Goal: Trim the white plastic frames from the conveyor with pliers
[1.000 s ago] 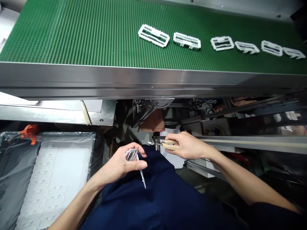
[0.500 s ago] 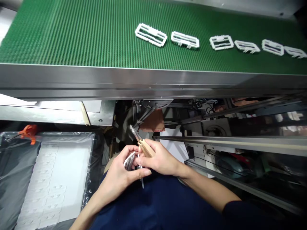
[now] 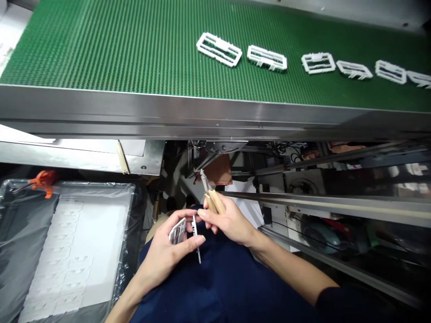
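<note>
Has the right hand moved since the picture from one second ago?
Yes. Against the brown item with red lettering, the right hand has moved left and slightly down in the view, toward the left hand.

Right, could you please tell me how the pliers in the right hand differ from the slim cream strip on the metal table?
The pliers are gripped in the right hand, while the slim cream strip lies loose on the metal table. The pliers have two handles and a metal nose; the strip shows one narrow body, with no metal nose visible. Both share a pale yellowish colour, on the pliers only at the handles.
</note>
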`<state>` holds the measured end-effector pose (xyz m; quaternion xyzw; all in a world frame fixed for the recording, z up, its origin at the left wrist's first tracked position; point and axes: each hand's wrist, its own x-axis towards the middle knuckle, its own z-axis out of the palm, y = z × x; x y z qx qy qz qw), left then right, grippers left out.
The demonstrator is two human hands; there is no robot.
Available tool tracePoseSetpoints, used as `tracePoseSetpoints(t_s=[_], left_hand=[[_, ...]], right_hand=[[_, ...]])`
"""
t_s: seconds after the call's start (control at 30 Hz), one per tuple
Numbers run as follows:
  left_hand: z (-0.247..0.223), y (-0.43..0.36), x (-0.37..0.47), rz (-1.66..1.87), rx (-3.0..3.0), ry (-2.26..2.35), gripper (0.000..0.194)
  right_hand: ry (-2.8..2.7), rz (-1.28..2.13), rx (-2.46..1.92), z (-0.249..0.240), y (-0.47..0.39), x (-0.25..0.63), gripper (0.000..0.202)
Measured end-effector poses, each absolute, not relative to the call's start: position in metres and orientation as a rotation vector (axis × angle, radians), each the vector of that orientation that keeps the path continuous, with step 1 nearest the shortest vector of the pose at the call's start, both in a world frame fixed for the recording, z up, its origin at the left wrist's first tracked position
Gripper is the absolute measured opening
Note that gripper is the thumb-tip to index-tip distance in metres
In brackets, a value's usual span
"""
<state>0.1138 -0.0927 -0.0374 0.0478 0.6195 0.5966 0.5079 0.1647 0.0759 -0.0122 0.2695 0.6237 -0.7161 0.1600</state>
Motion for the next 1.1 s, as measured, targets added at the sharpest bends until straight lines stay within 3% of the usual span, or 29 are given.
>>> tracePoseSetpoints(t_s=[0.27, 0.43, 0.57, 0.77, 0.97, 1.1], left_hand=[[-0.037, -0.087, 0.120, 1.395, 0.149, 1.602, 0.044], [-0.045, -0.091, 0.114, 1.663, -0.052, 1.277, 0.042], [-0.052, -0.096, 0.109, 1.779, -0.296, 0.865, 0.040], [-0.049, -0.097, 0.110, 1.763, -0.401, 0.750, 0.040], [-0.043, -0.094, 0.114, 1.693, -0.441, 0.766, 0.038], [-0.043, -0.089, 0.116, 1.633, -0.472, 0.752, 0.034]], right_hand=[[2.181, -1.800, 0.602, 0.001, 0.068, 0.163, 0.008], [2.308, -1.790, 0.734, -0.007, 0.087, 0.169, 0.008], [2.580, -1.362, 0.706, -0.007, 0.111, 0.167, 0.020], [2.706, -0.877, 0.150, 0.013, 0.132, 0.166, 0.026], [2.646, -1.155, 0.082, 0.017, 0.126, 0.151, 0.013], [2.513, -1.204, -0.152, 0.018, 0.116, 0.131, 0.021]])
